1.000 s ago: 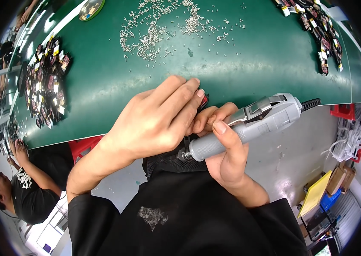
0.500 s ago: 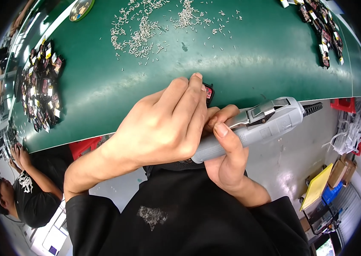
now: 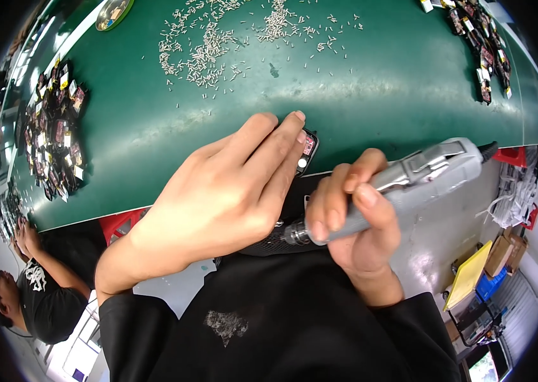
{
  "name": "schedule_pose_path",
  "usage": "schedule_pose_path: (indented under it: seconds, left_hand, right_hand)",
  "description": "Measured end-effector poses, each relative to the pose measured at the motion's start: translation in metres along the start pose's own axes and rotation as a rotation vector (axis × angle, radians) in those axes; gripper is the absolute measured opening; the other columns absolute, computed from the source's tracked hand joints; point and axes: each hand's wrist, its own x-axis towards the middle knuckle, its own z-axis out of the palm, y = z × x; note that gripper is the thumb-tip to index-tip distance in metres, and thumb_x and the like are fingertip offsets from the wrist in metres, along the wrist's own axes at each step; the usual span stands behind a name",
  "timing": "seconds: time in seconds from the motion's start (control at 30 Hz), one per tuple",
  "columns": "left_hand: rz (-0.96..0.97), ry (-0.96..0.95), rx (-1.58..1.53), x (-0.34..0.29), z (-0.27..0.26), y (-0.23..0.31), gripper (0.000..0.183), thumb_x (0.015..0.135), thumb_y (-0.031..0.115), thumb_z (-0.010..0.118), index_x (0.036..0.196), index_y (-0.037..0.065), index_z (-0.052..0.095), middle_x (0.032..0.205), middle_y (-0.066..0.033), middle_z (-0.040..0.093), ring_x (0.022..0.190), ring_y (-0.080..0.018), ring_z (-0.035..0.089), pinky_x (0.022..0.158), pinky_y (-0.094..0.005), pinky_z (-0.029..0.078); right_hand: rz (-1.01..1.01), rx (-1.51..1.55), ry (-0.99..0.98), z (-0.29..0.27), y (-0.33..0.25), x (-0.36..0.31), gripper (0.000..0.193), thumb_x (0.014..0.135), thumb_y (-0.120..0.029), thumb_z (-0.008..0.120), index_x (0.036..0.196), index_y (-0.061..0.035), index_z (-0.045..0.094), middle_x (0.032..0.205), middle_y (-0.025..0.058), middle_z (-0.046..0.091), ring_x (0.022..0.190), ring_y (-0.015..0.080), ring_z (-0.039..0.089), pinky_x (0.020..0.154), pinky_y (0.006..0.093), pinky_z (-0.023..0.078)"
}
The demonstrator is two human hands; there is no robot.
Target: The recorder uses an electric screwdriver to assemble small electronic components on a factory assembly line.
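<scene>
My left hand (image 3: 224, 191) covers a small dark part (image 3: 307, 148) at the near edge of the green table (image 3: 377, 102); only a corner of the part with a pink patch shows past my fingertips. My right hand (image 3: 351, 219) grips a grey electric screwdriver (image 3: 409, 181) held nearly level, its metal tip pointing left under my left palm. What the tip touches is hidden by my left hand.
Several small silver screws (image 3: 218, 38) lie scattered at the far middle of the table. Piles of small dark parts sit at the left (image 3: 52, 143) and far right (image 3: 485, 51). Another person (image 3: 33, 286) in a black shirt is at lower left. Boxes (image 3: 491, 267) stand on the floor at right.
Both hands and the screwdriver have stayed together at the table edge; the view has shifted slightly, so the screws sit lower in the picture. My left fingers now cover more of the part.
</scene>
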Motion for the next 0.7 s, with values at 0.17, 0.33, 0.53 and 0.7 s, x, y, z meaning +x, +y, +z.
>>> schedule_pose_path:
  seconds: [0.17,0.33,0.53,0.7]
  left_hand:
    - [0.006,0.025,-0.031,-0.004,0.003,0.0,0.041,0.061,0.0,0.066,0.1,-0.011,0.06,0.112,-0.0183,0.057,0.086,-0.0277,0.057,0.064,-0.0338,0.052]
    - [0.039,0.087,0.006,-0.006,0.011,0.003,0.043,0.06,0.0,0.066,0.1,-0.014,0.058,0.113,-0.0212,0.056,0.086,-0.0285,0.058,0.065,-0.0341,0.053]
    - [-0.025,0.131,-0.048,-0.007,0.017,0.01,0.043,0.058,-0.001,0.064,0.099,-0.015,0.058,0.113,-0.0237,0.055,0.085,-0.0292,0.058,0.064,-0.0337,0.053]
    - [-0.047,0.162,-0.053,-0.008,0.021,0.012,0.041,0.058,-0.002,0.065,0.097,-0.016,0.058,0.111,-0.0244,0.056,0.083,-0.0291,0.058,0.062,-0.0333,0.053]
  right_hand:
    - [-0.185,-0.121,-0.292,0.005,-0.058,0.024,0.016,0.094,-0.023,0.047,0.09,-0.0074,0.045,0.056,0.0003,0.045,0.045,0.0116,0.045,0.049,0.0255,0.038]
    - [-0.248,-0.313,-0.351,0.023,-0.081,0.049,0.024,0.094,-0.03,0.047,0.09,-0.0067,0.049,0.053,-0.0013,0.041,0.044,0.0091,0.042,0.051,0.0241,0.036]
    - [-0.204,-0.346,-0.394,0.013,-0.074,0.071,0.031,0.095,-0.034,0.044,0.093,-0.0061,0.056,0.051,-0.0039,0.039,0.044,0.007,0.038,0.051,0.0237,0.034]
    - [-0.177,-0.348,-0.375,0.012,-0.07,0.072,0.031,0.095,-0.033,0.042,0.092,-0.0057,0.056,0.051,-0.0035,0.039,0.045,0.0071,0.039,0.052,0.0236,0.033]
